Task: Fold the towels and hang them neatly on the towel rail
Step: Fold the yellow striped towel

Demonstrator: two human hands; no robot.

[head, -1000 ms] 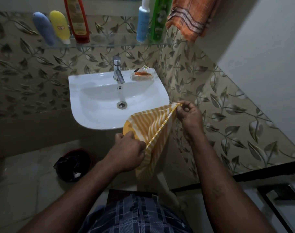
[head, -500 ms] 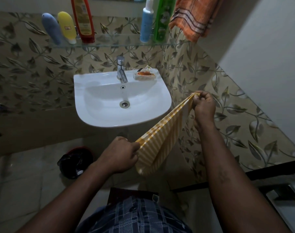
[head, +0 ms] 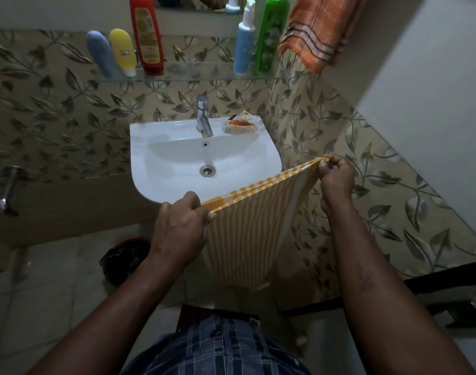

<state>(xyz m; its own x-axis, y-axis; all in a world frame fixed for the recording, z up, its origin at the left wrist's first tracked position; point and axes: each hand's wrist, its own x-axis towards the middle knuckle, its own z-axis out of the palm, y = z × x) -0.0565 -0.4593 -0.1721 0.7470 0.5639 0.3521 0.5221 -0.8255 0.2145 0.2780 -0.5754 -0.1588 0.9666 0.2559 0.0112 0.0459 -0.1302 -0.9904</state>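
Here, your left hand point(head: 181, 234) and right hand point(head: 335, 178) each pinch closed on a top corner of the yellow striped towel point(head: 247, 234), stretched between them, hanging before the sink point(head: 177, 182).

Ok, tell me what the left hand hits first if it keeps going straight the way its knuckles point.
Probably the sink. The left hand, pinching the striped towel, points up and away toward the basin's front rim, which looks like the first thing in line. Depth is unclear, so it might pass just under the rim.
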